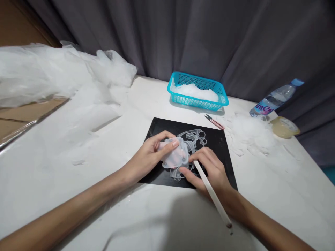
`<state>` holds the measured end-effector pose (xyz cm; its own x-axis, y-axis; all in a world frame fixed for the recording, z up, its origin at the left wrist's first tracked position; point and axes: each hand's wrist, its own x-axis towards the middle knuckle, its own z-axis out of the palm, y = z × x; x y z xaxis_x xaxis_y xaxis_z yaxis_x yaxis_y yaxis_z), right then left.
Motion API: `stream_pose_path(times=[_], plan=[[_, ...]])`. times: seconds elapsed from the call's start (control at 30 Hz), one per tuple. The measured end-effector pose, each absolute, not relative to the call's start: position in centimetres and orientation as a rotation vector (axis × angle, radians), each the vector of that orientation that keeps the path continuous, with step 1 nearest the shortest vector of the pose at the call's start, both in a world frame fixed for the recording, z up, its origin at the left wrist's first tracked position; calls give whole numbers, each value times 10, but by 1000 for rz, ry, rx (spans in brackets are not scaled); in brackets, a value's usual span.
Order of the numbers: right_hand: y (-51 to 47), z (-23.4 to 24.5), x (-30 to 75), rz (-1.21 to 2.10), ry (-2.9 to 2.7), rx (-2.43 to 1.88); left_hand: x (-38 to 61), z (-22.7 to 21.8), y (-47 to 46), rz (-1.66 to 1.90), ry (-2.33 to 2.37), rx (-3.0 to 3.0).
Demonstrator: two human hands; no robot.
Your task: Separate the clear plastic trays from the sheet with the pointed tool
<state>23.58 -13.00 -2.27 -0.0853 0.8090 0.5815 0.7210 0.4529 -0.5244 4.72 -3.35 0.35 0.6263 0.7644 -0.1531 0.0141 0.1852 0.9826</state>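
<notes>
A see-through plastic piece (175,156) is sitting on a black mat (220,146) in the middle of a white table (274,195). It is lying right between the two hands, close to the person. More clear plastic loops (192,136) are lying just behind it on the mat, and they are touching it.

The left hand (153,153) is curling around the left side of the plastic piece. Its fingers are bending over the top and its thumb is pressing on the front, so it is gripping the piece.

The right hand (209,170) is resting on the mat just beside the piece, on its right side. It is closed around a thin white stick (213,195). The stick is pointing its tip at the plastic piece, and its other end is sticking out back over the wrist. The fingertips of this hand are touching the bottom edge of the clear plastic.

Behind the mat, a blue basket (199,99) is holding white bits. Small snips (214,122) are lying near the back right corner of the mat. A heap of white scraps (248,130) is lying to the right, with a water bottle (274,99) and a roll of tape (285,127) beside it. Big clear plastic bags (52,73) are piling up on the far left.
</notes>
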Motion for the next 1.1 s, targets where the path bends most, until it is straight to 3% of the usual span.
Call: stream_pose_path(times=[0.67,0.87,1.1], plan=[[-128,-9,242,767,-1534,-1290,47,-1,-41,563,834,1283],[-126,-12,245,768,-1554,-1301,47,1,-41,572,790,1310],[-124,-19,247,536,-1720,-1319,48,-1,-41,564,736,1310]])
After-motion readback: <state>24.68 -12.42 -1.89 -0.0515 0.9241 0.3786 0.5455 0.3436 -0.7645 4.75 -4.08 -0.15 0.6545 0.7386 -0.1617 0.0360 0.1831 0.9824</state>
